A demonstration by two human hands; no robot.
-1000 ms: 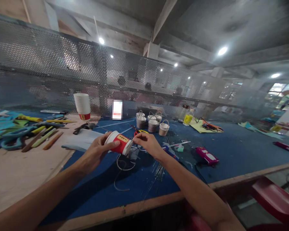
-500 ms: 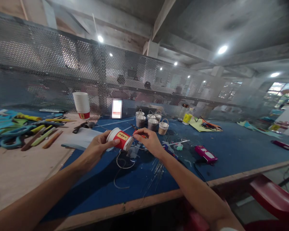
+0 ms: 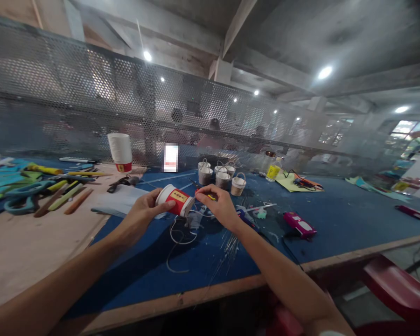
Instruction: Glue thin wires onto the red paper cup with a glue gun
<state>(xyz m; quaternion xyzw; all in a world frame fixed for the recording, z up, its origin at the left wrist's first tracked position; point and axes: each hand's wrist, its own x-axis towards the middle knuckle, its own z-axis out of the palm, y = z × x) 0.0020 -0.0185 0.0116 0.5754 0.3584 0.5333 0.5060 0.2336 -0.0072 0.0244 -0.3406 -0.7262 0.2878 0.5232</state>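
My left hand (image 3: 147, 208) is wrapped around a red-and-white paper cup (image 3: 178, 201), tilted onto its side above the blue table. The thumb presses on the red band. Beside the cup's right-hand end, my right hand (image 3: 217, 200) has its fingers pinched together. A red and yellow bit shows at those fingers; whether it is held or lies behind them is unclear. A thin pale cord (image 3: 171, 229) loops on the table below the cup. Small buckets with handles (image 3: 222, 178) stand behind my right hand.
A stack of paper cups (image 3: 120, 150) stands at the back left. Scissors (image 3: 21, 200) and several tools lie on the left board. Thin wires (image 3: 231, 247), a magenta box (image 3: 300, 225) and a yellow-labelled bottle (image 3: 273, 170) are to the right. A perforated metal screen (image 3: 126, 93) runs behind.
Both hands stay almost in place, with the cup still in my left hand. The right fingers shift slightly beside the cup's end, and more yellow shows there now.
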